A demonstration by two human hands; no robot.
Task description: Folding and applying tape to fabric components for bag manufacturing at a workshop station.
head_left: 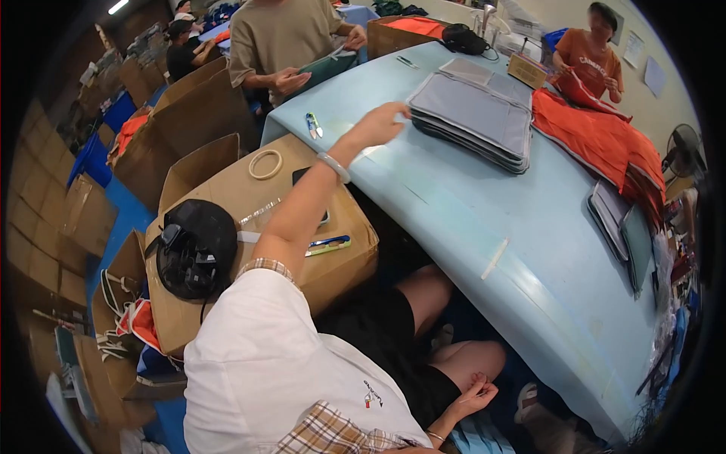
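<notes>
My left hand point(380, 125) reaches across the light blue table point(446, 219), a pale bangle at its wrist. Its fingers stretch to the near left corner of a stack of grey fabric panels point(473, 106) with dark edges; whether they grasp the top panel is hard to see. Low beside my lap, my right hand point(476, 393) is closed with the fingertips together; anything between them is too small to make out. Thread snips point(314, 125) lie on the table left of my left hand.
A cardboard box point(344, 280) by my left arm carries a black cap point(195, 250), a tape ring point(265, 164), a dark phone point(306, 180) and blue-green snips point(329, 245). Orange fabric point(597, 144) and more panels point(612, 227) lie right. Co-workers point(280, 38) point(594, 57) handle fabric across the table.
</notes>
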